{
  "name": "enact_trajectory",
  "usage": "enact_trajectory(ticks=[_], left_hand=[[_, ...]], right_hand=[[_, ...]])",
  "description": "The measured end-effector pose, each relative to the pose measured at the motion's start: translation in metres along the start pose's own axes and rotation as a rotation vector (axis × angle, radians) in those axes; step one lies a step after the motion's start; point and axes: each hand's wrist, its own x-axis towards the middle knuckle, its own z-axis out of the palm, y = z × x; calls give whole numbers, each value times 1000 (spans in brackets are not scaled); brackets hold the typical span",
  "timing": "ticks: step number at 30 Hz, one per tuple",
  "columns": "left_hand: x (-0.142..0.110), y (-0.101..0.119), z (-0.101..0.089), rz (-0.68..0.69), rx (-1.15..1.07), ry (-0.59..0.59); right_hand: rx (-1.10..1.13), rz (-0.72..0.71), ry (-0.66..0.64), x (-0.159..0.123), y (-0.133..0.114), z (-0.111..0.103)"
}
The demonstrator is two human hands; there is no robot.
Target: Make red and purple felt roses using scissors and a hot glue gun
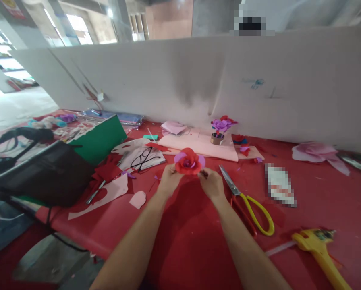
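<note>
Hands: two; left hand [170, 180] pinching the flower at its lower left, right hand [213, 183] with fingers bent in at its lower right
Flower: one, red and purple, held up between the hands, above the table [192, 257]; open face turned up and toward the wearer, longer axis running left to right; stem not visible
Scissors: one pair, just right of the right hand; blades [229, 180] pointing away and a little left, yellow handle [260, 215] toward the near right
Glue gun [316, 243]: one, yellow, near right, handle slanting toward the near right corner
Pot [217, 139]: one, upright beyond the flower, holding purple and red blooms [223, 125], too bunched to count
Glasses [142, 160]: one black pair, beyond the left hand
Pink scraps: two left of the left hand, one long and curved [108, 195], one small and rounded [138, 199]
Bag [44, 173]: one, dark, far left
</note>
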Motion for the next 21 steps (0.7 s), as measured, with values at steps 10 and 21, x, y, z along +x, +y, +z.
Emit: enact_trajectory(ticks=[10, 21], left_hand=[[-32, 6, 36, -70, 15, -297], [-36, -17, 45, -71, 38, -306]], right_hand=[[898, 225, 66, -38, 2, -58], [1071, 332, -54, -51, 23, -62]])
